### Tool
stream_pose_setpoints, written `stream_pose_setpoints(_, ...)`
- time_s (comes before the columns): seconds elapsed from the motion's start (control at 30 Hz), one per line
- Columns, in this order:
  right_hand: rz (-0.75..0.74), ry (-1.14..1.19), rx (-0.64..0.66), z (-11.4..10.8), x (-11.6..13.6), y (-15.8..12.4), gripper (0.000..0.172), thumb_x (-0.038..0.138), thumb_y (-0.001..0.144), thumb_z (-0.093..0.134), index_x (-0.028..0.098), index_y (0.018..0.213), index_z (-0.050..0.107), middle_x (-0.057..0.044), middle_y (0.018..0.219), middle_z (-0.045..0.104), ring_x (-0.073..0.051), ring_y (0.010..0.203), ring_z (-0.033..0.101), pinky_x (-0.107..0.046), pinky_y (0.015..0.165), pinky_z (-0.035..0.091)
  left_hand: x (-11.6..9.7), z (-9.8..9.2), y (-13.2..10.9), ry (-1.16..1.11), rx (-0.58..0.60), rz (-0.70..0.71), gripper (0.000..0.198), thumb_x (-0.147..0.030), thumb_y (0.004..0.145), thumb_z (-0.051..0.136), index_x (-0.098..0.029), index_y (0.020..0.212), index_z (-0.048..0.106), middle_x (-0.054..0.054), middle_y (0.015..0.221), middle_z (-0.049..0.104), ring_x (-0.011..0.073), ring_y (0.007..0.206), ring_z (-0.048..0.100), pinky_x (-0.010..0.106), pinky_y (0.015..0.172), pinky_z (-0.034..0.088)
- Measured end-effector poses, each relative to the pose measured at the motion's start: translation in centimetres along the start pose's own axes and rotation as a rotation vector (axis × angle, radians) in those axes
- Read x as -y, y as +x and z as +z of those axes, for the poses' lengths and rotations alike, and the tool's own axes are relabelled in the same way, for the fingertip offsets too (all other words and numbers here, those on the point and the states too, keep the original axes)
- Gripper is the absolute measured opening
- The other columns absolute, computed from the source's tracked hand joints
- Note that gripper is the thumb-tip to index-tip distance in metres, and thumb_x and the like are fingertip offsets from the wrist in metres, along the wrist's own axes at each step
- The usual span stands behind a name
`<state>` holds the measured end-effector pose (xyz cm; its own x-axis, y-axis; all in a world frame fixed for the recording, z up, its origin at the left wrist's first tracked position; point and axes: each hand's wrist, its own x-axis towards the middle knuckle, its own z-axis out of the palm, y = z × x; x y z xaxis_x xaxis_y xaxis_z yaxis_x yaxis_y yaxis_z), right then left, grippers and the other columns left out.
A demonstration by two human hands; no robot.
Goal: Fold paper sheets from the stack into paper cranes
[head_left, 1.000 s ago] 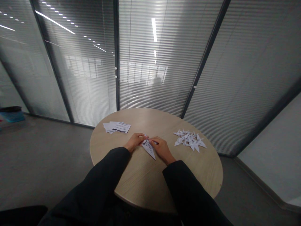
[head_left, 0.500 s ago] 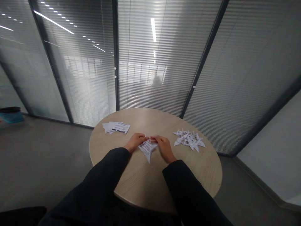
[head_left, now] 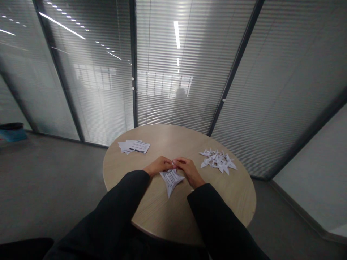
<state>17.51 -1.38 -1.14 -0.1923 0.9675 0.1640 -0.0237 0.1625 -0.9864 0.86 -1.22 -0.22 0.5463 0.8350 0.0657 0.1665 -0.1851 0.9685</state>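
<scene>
A folded sheet of printed white paper (head_left: 170, 180) lies on the round wooden table (head_left: 162, 213), its pointed shape aimed towards me. My left hand (head_left: 158, 165) and my right hand (head_left: 188, 170) meet at its upper end, and their fingertips pinch the paper from both sides. The part between the fingers is hidden. To the right of my right hand lies a pile of several white origami cranes (head_left: 218, 161). Beyond my left hand is a small stack of printed paper sheets (head_left: 135, 146).
Black sleeves cover both my forearms and reach over the near table edge. Behind the table stand glass partitions with slatted blinds (head_left: 173, 79) and dark frames. A teal bin with a black top (head_left: 13, 134) sits on the grey floor at far left.
The folded paper has slid towards me and now looks narrower, with a lower tip. Both my hands have come lower and closer together on it.
</scene>
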Motion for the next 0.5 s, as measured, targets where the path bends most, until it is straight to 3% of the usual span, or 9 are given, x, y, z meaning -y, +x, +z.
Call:
stream_pose_setpoints(0.2, -0.019, -0.087, -0.041, -0.01, -0.09, 0.26, 0.029, 0.041, 0.056, 0.073, 0.015, 0.069, 0.066, -0.003, 0.064, 0.067, -0.018, 0.063, 0.062, -0.029, 0.061, 0.048, -0.61, 0.24, -0.2, -0.003, -0.024, -0.062, 0.045, -0.051, 0.059, 0.071, -0.008, 0.075, 0.07, -0.004, 0.046, 0.044, 0.0061, 0.044, 0.033, 0.022, 0.045, 0.021)
stream_pose_setpoints(0.33, 0.014, 0.003, -0.008, 0.15, 0.11, -0.02, 0.03, 0.043, 0.064, 0.069, 0.015, 0.075, 0.067, -0.004, 0.071, 0.068, -0.017, 0.068, 0.063, -0.028, 0.063, 0.048, -0.2, 0.2, 0.04, -0.037, -0.055, -0.04, 0.043, -0.052, 0.061, 0.069, -0.01, 0.067, 0.066, -0.006, 0.045, 0.039, 0.0048, 0.042, 0.029, 0.022, 0.044, 0.018)
stream_pose_setpoints(0.4, 0.04, 0.054, -0.014, 0.21, 0.1, -0.06, 0.03, 0.043, 0.066, 0.066, 0.016, 0.08, 0.067, -0.005, 0.076, 0.069, -0.017, 0.07, 0.063, -0.027, 0.063, 0.048, 0.04, 0.1, 0.23, -0.085, -0.111, -0.016, 0.042, -0.051, 0.061, 0.069, -0.01, 0.066, 0.064, -0.006, 0.046, 0.039, 0.0044, 0.042, 0.029, 0.021, 0.044, 0.018)
stream_pose_setpoints(0.5, 0.074, 0.109, -0.041, 0.26, -0.07, 0.01, 0.028, 0.037, 0.065, 0.068, 0.017, 0.085, 0.065, -0.005, 0.08, 0.069, -0.017, 0.072, 0.063, -0.026, 0.062, 0.048, 0.22, -0.14, 0.47, -0.136, -0.242, 0.015, 0.045, -0.047, 0.059, 0.072, -0.009, 0.082, 0.065, -0.007, 0.046, 0.041, 0.005, 0.042, 0.032, 0.02, 0.043, 0.02)
